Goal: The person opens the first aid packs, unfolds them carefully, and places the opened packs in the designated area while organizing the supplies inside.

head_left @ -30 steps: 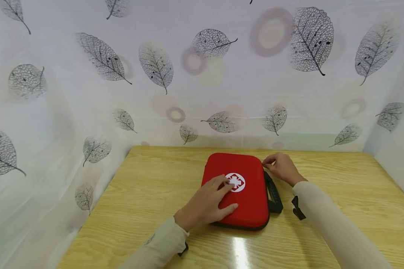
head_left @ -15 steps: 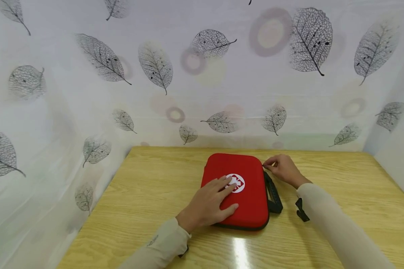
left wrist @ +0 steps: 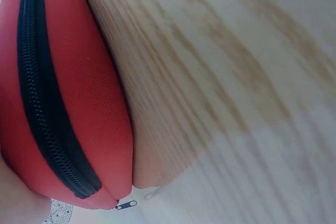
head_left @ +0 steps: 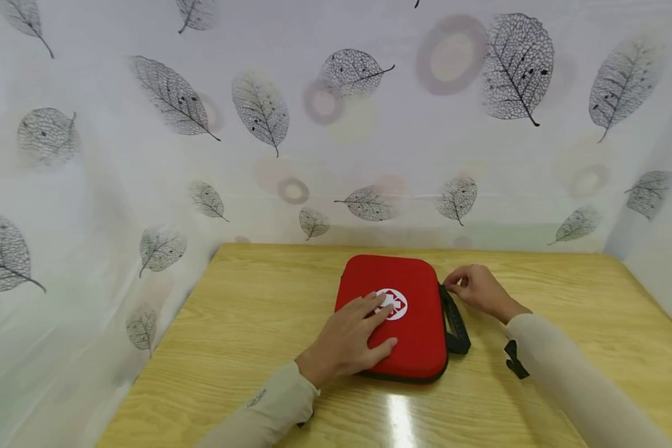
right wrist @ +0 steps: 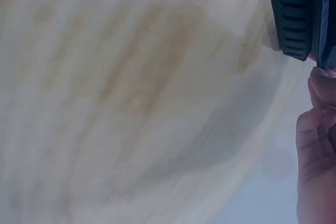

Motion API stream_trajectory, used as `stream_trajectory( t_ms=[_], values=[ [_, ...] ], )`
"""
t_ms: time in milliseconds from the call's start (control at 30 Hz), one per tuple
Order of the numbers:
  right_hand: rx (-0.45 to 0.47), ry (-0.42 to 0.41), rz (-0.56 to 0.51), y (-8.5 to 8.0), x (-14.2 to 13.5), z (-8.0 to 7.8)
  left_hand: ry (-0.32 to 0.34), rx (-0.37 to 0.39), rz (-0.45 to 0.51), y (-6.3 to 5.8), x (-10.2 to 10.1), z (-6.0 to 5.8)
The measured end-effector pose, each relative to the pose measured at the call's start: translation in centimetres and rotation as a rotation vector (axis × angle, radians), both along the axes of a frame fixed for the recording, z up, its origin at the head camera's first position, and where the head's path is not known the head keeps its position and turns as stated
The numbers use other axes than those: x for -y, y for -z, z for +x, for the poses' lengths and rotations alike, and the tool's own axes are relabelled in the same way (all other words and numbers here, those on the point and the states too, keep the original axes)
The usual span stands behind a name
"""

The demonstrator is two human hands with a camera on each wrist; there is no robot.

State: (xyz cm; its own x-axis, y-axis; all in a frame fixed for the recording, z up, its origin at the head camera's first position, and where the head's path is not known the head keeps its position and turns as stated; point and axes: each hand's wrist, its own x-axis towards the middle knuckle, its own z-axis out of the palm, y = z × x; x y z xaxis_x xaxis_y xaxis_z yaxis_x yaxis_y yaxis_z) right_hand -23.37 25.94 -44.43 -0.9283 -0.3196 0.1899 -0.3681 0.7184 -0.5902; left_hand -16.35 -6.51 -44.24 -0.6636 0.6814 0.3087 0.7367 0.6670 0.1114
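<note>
Two curled digits of your right hand (head_left: 481, 290) pinch the zip (left wrist: 34, 87) at the far end of the handle (head_left: 455, 326); your left hand (head_left: 348, 338) lies spread on the red case (head_left: 417, 351), flat on the table (head_left: 257, 305).

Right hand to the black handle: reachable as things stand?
Likely yes. The right hand pinches at the red case's edge, right by the black handle's far end, with nothing visible in between; the left hand rests on the case, clear of the handle.
</note>
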Motion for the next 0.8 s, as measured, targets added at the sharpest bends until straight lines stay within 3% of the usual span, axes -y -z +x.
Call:
stream_trajectory(
  t_ms=[267,600,800],
  values=[
    [-0.037,0.006,0.010,0.3,0.0,0.9,-0.004,0.011,-0.002,-0.3,-0.1,-0.1],
    [-0.016,0.059,-0.012,0.2,0.3,-0.6,-0.056,0.051,-0.029,-0.3,-0.8,-1.8],
    [0.005,0.058,-0.001,0.3,0.3,-0.5,-0.060,0.040,-0.042,0.0,-0.9,-2.3]
  ],
)
